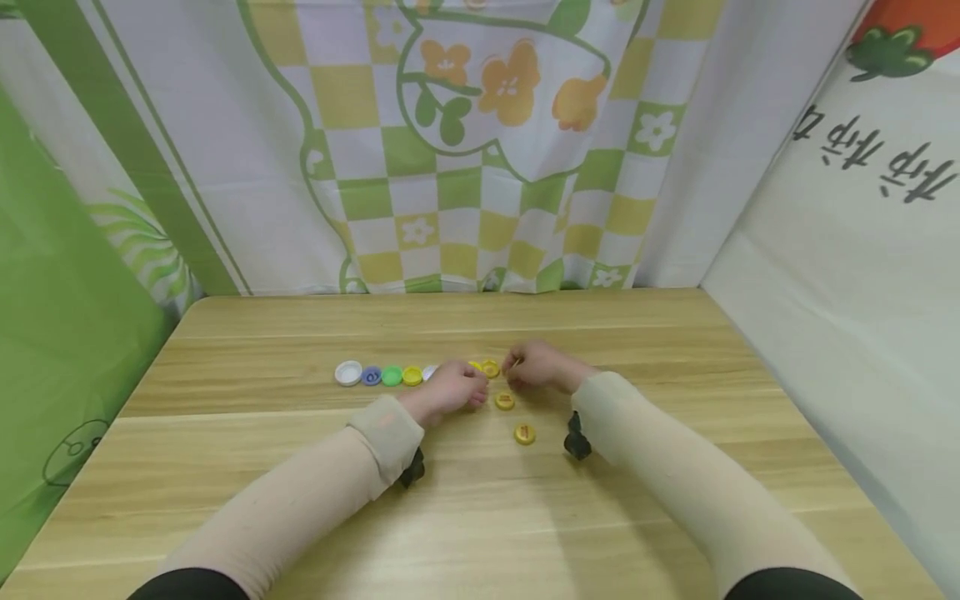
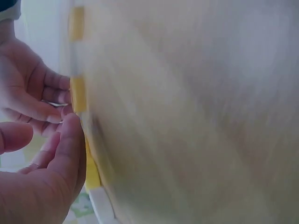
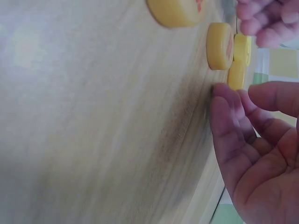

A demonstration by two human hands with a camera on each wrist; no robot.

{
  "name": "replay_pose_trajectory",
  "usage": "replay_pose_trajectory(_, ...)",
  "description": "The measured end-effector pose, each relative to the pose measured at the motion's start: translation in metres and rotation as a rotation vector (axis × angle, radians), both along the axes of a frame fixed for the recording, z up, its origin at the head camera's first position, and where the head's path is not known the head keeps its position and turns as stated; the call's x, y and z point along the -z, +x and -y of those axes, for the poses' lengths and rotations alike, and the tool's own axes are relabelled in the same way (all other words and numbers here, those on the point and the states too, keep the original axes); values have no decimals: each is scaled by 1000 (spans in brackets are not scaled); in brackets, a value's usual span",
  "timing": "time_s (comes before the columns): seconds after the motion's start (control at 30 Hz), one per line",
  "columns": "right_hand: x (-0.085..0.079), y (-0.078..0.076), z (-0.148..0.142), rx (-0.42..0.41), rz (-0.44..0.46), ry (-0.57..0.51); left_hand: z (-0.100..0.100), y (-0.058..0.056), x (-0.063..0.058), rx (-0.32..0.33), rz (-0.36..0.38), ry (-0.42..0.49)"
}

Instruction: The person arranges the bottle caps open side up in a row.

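A row of bottle caps lies across the table in the head view: a white cap (image 1: 348, 373), a blue cap (image 1: 372, 376), a green cap (image 1: 392, 377), a yellow cap (image 1: 412, 376) and more toward the right. My left hand (image 1: 453, 387) hovers over the row and hides part of it; its thumb stands apart from its fingers in the left wrist view. At the row's right end is another yellow cap (image 1: 491, 368), with the fingertips of my right hand (image 1: 542, 365) close beside it. Both hands appear to hold nothing. Nearer me lie two yellow caps with red print, one (image 1: 505, 401) behind the other (image 1: 524, 433).
The wooden table (image 1: 300, 500) reaches back to a checked curtain (image 1: 480, 208). Green cloth (image 1: 67, 333) hangs on the left and a white printed sheet (image 1: 847, 275) on the right. Dark wrist cameras (image 1: 577, 437) hang under both cuffs, low over the table.
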State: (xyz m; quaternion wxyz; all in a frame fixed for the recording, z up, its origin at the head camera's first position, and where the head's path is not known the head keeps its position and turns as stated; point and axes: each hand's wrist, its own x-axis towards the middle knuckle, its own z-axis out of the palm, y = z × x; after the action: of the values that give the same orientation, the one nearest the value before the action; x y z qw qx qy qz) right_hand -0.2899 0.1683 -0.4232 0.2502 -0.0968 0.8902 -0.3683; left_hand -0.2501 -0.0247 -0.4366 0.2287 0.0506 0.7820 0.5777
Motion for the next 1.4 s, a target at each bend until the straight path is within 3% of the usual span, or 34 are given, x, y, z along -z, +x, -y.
replay_pose_trajectory(0.17, -2, 6, -4, -18, 114, -38, -5, 11, 5, -18, 100, 71)
replay_pose_trajectory(0.3, -2, 12, -6, -13, 183, -86, -8, 17, 8, -38, 127, 93)
replay_pose_trajectory(0.43, -3, 16, -9, -35, 190, -84, -11, 20, 9, -51, 111, 104)
replay_pose_trajectory(0.73, 3, 22, -7, -16, 165, -73, -12, 19, 9, -40, 109, 100)
replay_pose_trajectory(0.93, 7, 25, -3, -52, 15, 9, -14, 17, 10, -77, 169, 142)
replay_pose_trajectory(1.1, 7, 27, -1, -91, -86, 77, -13, 16, 9, -65, 179, 150)
replay_pose_trajectory(1.27, 5, 27, -6, -92, -41, 7, -10, 14, 10, -36, 157, 150)
replay_pose_trajectory(1.4, 4, 24, -10, -56, 29, -80, -8, 11, 12, -73, 136, 196)
